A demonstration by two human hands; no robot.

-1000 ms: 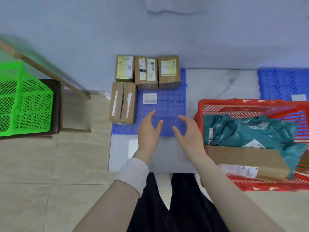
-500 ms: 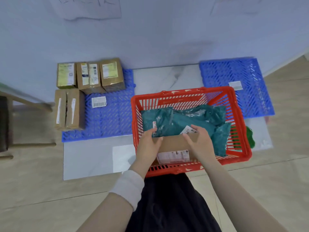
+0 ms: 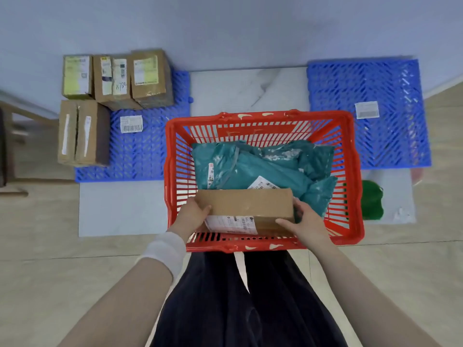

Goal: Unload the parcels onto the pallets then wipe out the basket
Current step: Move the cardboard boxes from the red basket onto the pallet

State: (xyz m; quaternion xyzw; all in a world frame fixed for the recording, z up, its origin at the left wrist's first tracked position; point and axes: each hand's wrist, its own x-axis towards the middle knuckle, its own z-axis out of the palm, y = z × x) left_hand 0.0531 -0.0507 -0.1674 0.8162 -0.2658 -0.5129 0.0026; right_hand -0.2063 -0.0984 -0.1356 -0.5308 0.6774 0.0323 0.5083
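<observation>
Cardboard parcel (image 3: 244, 204) held crosswise at the near end of the red basket (image 3: 260, 117), left hand (image 3: 193, 216) and right hand (image 3: 304, 222) curled round its short ends. Box-laden pallet (image 3: 150, 151) lies leftward (the left hand's side).

The basket (image 3: 263, 115) sits on the slab (image 3: 120, 209), between the left pallet (image 3: 147, 151) and the right pallet (image 3: 390, 136) and nearer than both. In it the box (image 3: 244, 202) lies by the near wall, with the bags (image 3: 263, 166) behind it. The left hand (image 3: 191, 216) grips the box's left end, the right hand (image 3: 307, 221) its right end. On the left pallet a row of three boxes (image 3: 114, 78) stands along the far edge. A pair of boxes (image 3: 80, 132) stands nearer, at the left edge. A cloth (image 3: 372, 204) lies right of the basket.
</observation>
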